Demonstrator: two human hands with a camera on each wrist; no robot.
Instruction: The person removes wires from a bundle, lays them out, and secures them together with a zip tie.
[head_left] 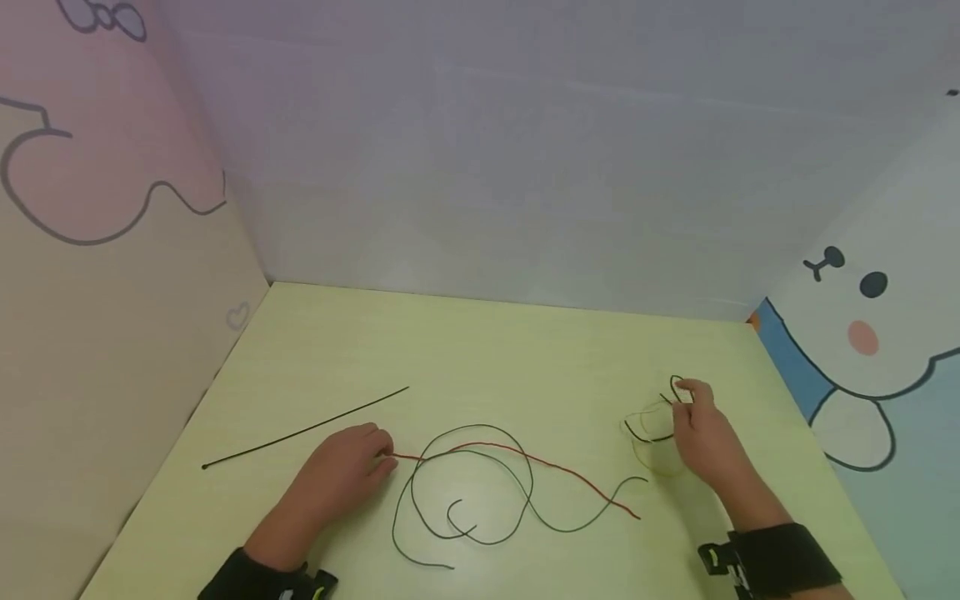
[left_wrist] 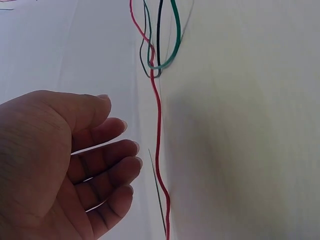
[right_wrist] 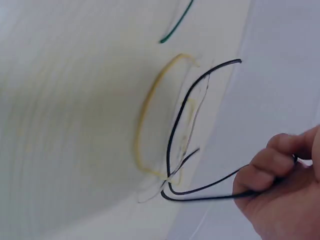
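Observation:
In the head view my left hand is over the left end of a red wire. The left wrist view shows its fingers loosely curled, with the red wire running just beyond the fingertips. Green wire lies in wide loops to the right of this hand, crossing the red one. Over at the right side, my right hand grips a bent black wire, fingers curled round it. Beside that black wire are a curved yellow wire and a thin pale strand.
A long straight black wire lies slanted behind and left of my left hand. The pale yellow table is bounded by a plain back wall and side panels with cartoon drawings.

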